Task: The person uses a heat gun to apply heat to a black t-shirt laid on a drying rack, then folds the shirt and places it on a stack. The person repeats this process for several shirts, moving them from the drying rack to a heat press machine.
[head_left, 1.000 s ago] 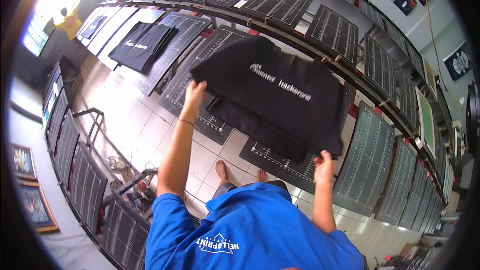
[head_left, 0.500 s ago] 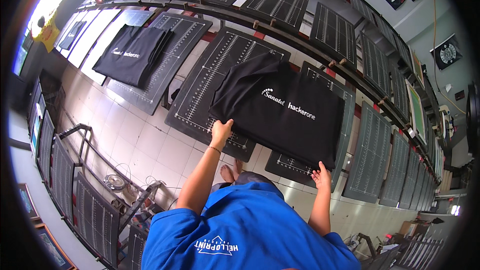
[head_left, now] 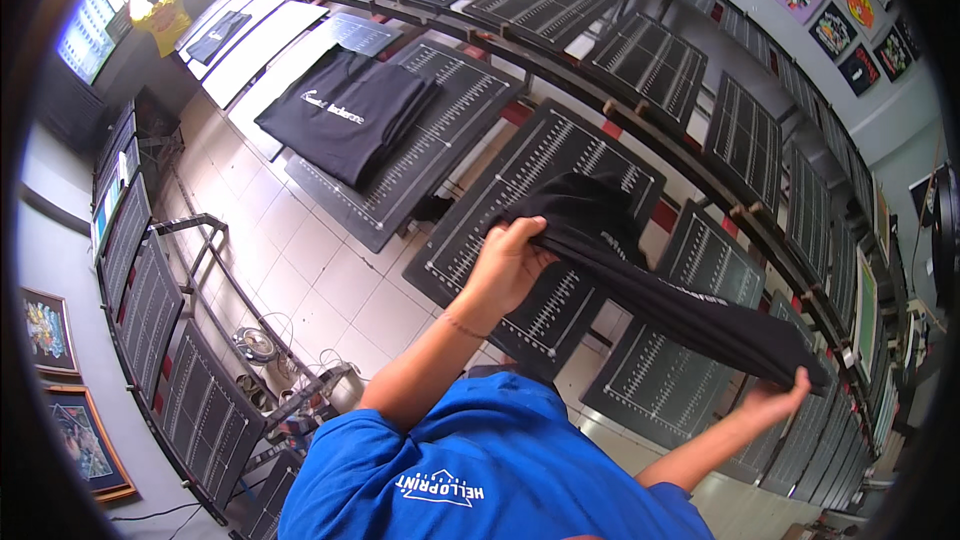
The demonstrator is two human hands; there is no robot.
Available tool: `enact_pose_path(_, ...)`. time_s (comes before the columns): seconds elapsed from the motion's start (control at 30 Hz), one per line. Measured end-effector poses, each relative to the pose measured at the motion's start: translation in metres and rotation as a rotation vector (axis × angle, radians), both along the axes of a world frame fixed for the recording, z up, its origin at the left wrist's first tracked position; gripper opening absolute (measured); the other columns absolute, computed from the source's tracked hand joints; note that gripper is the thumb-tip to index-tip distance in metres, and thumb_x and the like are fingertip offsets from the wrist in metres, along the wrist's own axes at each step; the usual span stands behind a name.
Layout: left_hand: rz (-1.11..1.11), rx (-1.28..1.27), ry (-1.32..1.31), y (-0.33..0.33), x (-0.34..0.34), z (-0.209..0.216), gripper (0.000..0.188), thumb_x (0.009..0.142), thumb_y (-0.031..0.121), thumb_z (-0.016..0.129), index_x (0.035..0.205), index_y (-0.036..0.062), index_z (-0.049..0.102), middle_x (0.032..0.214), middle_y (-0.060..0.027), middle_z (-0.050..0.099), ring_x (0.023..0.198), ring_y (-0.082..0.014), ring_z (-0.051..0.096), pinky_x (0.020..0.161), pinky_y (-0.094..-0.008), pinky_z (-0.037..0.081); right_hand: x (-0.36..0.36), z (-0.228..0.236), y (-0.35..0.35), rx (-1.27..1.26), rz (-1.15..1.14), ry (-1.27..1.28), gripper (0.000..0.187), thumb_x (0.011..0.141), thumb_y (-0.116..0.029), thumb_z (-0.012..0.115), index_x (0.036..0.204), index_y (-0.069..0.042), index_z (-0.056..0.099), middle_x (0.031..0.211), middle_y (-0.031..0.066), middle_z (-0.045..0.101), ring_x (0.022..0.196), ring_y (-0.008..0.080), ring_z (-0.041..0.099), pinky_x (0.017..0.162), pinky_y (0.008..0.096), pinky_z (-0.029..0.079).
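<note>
Centre frame, the left hand [head_left: 510,262] is clenched on one end of a black shirt [head_left: 640,275]; the right hand [head_left: 772,402], lower right, grasps its other end. The shirt hangs bunched above a ruled black platen [head_left: 480,240]. Another shirt [head_left: 345,115] lies upper left.

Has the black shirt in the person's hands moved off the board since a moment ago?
Yes. The black shirt, earlier flat on a gridded board, is lifted and bunched between left hand and right hand.
</note>
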State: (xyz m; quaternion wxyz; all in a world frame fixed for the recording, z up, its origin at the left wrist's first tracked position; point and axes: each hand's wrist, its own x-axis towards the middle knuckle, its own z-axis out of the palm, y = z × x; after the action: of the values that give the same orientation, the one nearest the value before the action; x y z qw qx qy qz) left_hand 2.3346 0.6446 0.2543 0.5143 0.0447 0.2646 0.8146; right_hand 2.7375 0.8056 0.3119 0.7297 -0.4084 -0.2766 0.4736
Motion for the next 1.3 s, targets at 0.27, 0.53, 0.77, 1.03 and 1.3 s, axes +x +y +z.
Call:
enact_pose_path(0.27,0.375,0.313,0.146,-0.174,-0.185,0.115,0.028,0.099,0.021,0.043,0.104,0.0005,0.061,0.098,-0.0118,0.07,0.094,-0.0228,0.068,0.088,-0.0376,0.053,-0.247,0.088,-0.126,0.155,-0.195,-0.11,0.049,0.091,-0.032,0.053,0.119,0.008,0.055,0.113,0.0218,0.062,0.102,0.0335,0.063,0.092,0.0456,0.051)
enact_pose_path(0.53,0.462,-0.141,0.144,-0.225,-0.488,0.037,0.011,0.088,0.019,0.065,0.091,0.0094,0.061,0.076,-0.0017,0.058,0.069,-0.0157,0.053,0.071,-0.0311,0.046,-0.497,0.013,-0.152,-0.096,0.583,0.215,0.012,0.085,-0.008,0.068,0.095,-0.005,0.063,0.086,0.0048,0.067,0.069,0.0116,0.065,0.06,0.0194,0.056)
enact_pose_path(0.77,0.387,0.018,0.478,-0.223,-0.677,0.127,0.014,0.091,0.018,0.059,0.099,0.007,0.058,0.09,-0.0053,0.062,0.075,-0.0178,0.06,0.072,-0.0322,0.049,-0.648,0.064,-0.187,0.014,0.619,0.111,0.018,0.089,-0.019,0.064,0.1,-0.005,0.062,0.086,0.0027,0.066,0.068,0.0088,0.06,0.057,0.021,0.05)
enact_pose_path(1.03,0.348,-0.339,0.541,-0.25,-0.8,-0.01,0.023,0.087,0.021,0.064,0.105,0.0101,0.056,0.093,-0.0022,0.062,0.076,-0.0152,0.06,0.07,-0.0327,0.049,-0.749,-0.081,-0.242,-0.361,0.622,-0.119,0.022,0.085,-0.019,0.069,0.102,-0.006,0.062,0.088,0.0019,0.063,0.065,0.0162,0.062,0.053,0.0252,0.049)
enact_pose_path(1.3,0.199,-1.099,0.641,-0.3,-0.839,-0.225,0.025,0.085,0.026,0.068,0.094,0.0056,0.057,0.074,-0.0049,0.059,0.062,-0.0192,0.062,0.057,-0.0362,0.052,-0.788,-0.264,-0.297,-0.772,0.619,-0.406,0.027,0.086,-0.021,0.068,0.105,-0.005,0.058,0.091,0.0059,0.063,0.067,0.0184,0.065,0.046,0.0248,0.047)
